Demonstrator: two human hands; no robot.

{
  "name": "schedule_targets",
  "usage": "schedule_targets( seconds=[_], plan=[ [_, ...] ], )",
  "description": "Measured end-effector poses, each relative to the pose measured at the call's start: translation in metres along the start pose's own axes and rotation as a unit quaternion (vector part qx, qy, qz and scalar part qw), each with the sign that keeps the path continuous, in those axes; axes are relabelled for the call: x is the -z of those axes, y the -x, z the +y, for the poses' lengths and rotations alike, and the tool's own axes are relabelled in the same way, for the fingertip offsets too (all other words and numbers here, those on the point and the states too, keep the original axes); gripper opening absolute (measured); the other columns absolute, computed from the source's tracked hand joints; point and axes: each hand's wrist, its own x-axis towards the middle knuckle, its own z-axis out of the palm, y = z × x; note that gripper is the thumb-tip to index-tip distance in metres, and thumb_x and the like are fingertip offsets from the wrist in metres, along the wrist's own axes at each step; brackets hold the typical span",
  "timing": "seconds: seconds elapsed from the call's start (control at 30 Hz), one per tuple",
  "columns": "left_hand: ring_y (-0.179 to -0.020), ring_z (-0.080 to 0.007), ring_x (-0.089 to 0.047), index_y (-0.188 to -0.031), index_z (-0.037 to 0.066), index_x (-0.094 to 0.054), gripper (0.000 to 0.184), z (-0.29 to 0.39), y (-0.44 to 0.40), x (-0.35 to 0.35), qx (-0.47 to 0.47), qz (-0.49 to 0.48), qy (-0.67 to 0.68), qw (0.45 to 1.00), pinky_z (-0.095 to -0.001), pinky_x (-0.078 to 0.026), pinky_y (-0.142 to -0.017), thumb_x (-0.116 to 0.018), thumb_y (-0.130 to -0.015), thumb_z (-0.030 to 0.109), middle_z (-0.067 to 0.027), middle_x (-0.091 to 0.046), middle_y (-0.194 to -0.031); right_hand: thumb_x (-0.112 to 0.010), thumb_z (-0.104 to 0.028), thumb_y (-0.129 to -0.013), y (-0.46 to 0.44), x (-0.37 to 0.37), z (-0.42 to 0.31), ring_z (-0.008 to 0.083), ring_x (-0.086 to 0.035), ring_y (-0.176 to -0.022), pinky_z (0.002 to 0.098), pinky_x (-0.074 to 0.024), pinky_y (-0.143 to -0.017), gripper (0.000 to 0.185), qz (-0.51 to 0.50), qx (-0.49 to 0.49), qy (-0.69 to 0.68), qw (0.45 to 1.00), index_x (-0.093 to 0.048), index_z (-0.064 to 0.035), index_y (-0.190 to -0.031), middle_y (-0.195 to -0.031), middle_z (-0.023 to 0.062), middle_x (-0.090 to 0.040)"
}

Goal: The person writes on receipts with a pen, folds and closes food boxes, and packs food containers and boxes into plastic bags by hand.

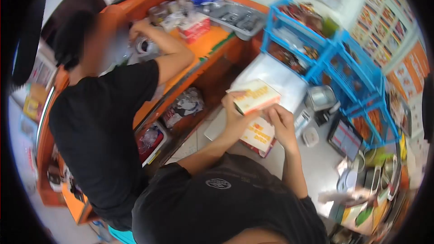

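Observation:
Both of my hands are at a small white box with yellow lettering and an orange edge [257, 95], held above the metal table [280, 156]. My left hand [235, 108] grips the box at its left side and lower edge. At the box's lower right corner, the fingers of my right hand [279, 116] are pressed together on its edge. A second box with similar yellow lettering [258, 135] lies on the table just below, partly hidden by my left forearm.
A co-worker in black [104, 140] stands at the left by an orange counter [217, 45]. Blue baskets [316, 68] stand at the back right. On the table are a tablet [345, 136], a metal container [321, 97] and a small clear tub [310, 136].

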Motion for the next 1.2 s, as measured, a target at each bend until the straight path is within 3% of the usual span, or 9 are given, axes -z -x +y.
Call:
schedule_targets(
  seconds=[0.13,0.4,0.5,0.6,0.77,0.83,0.97,1.03,1.2],
  plan=[
    [-0.114,-0.0321,-0.035,-0.114,0.012,-0.042,0.064,0.018,0.009,0.001,-0.106,0.015,-0.046,0.993,-0.0412,-0.036,-0.095,-0.075,-0.060,0.002,-0.0160,-0.028,-0.119,-0.055,-0.016,-0.094,0.001,-0.008,0.005,0.0060,-0.050,-0.057,0.0195,-0.0377,-0.052,0.024,0.027,-0.051,-0.041,0.997,-0.065,0.0021,-0.082,-0.068,0.0039,-0.061],
    [-0.112,-0.0280,-0.042,-0.114,0.009,-0.043,0.062,0.048,0.012,0.017,-0.138,-0.021,-0.036,0.990,-0.0355,-0.039,-0.095,-0.072,-0.061,-0.003,-0.0148,-0.036,-0.117,-0.060,-0.026,-0.092,0.011,-0.005,0.034,0.0086,-0.049,-0.040,0.0211,-0.0338,-0.038,0.037,0.000,-0.137,-0.085,0.987,-0.065,0.0010,-0.067,-0.052,0.0071,-0.058],
    [-0.112,-0.0237,-0.049,-0.118,0.006,-0.044,0.055,0.031,0.013,0.018,0.156,-0.130,0.353,0.913,-0.0348,-0.040,-0.096,-0.067,-0.069,-0.001,-0.0114,-0.049,-0.115,-0.062,-0.018,-0.089,0.021,-0.012,0.027,0.0070,-0.052,-0.048,0.0203,-0.0378,-0.044,0.023,-0.022,-0.082,-0.090,0.992,-0.066,0.0039,-0.083,-0.061,0.0078,-0.062],
    [-0.117,-0.0264,-0.050,-0.123,0.002,-0.041,0.047,0.001,0.013,0.026,0.255,-0.126,0.504,0.816,-0.0398,-0.038,-0.102,-0.055,-0.078,0.006,-0.0128,-0.052,-0.118,-0.062,-0.009,-0.086,0.029,0.003,0.041,0.0071,-0.055,-0.057,0.0207,-0.0423,-0.050,0.018,-0.069,-0.025,0.054,0.996,-0.064,0.0052,-0.096,-0.071,0.0077,-0.065],
    [-0.127,-0.0329,-0.038,-0.124,0.008,-0.043,0.063,-0.018,0.011,0.029,0.101,-0.326,0.184,0.922,-0.0414,-0.029,-0.107,-0.068,-0.066,0.007,-0.0190,-0.039,-0.130,-0.059,-0.009,-0.087,0.061,0.050,0.077,0.0109,-0.058,-0.063,0.0250,-0.0469,-0.060,0.018,0.123,-0.158,-0.028,0.979,-0.064,0.0036,-0.098,-0.072,0.0072,-0.065],
    [-0.138,-0.0375,-0.022,-0.125,0.010,-0.044,0.070,-0.055,0.015,0.028,-0.014,-0.433,-0.021,0.901,-0.0429,-0.022,-0.111,-0.073,-0.062,0.009,-0.0230,-0.024,-0.146,-0.059,-0.011,-0.088,0.072,0.060,0.082,0.0111,-0.058,-0.064,0.0247,-0.0469,-0.061,0.018,0.150,-0.181,0.005,0.972,-0.064,0.0039,-0.099,-0.073,0.0079,-0.065],
    [-0.143,-0.0376,0.003,-0.144,0.013,-0.030,0.100,-0.080,0.018,0.042,-0.088,-0.479,-0.097,0.868,-0.0464,-0.007,-0.114,-0.080,-0.059,0.027,-0.0257,0.001,-0.153,-0.056,-0.020,-0.093,0.090,0.061,0.107,0.0158,-0.061,-0.079,0.0265,-0.0471,-0.071,0.027,0.222,-0.173,0.048,0.958,-0.061,0.0011,-0.108,-0.084,0.0100,-0.066],
    [-0.144,-0.0314,0.002,-0.148,0.009,-0.021,0.098,-0.072,0.016,0.046,0.019,-0.399,0.102,0.911,-0.0438,-0.007,-0.114,-0.075,-0.069,0.036,-0.0245,0.001,-0.154,-0.047,-0.037,-0.096,0.101,0.056,0.118,0.0156,-0.054,-0.097,0.0303,-0.0440,-0.082,0.046,0.226,-0.205,0.053,0.951,-0.050,-0.0042,-0.128,-0.111,0.0095,-0.061],
    [-0.128,-0.0265,-0.038,-0.149,0.005,0.000,0.089,-0.132,0.013,0.049,0.347,-0.352,0.146,0.857,-0.0364,-0.034,-0.103,-0.058,-0.089,0.035,-0.0219,-0.025,-0.147,-0.052,-0.050,-0.090,0.106,0.012,0.132,0.0285,-0.030,-0.134,0.0354,-0.0260,-0.108,0.085,0.152,-0.299,-0.171,0.926,-0.013,-0.0018,-0.147,-0.146,0.0201,-0.029]
  ],
)
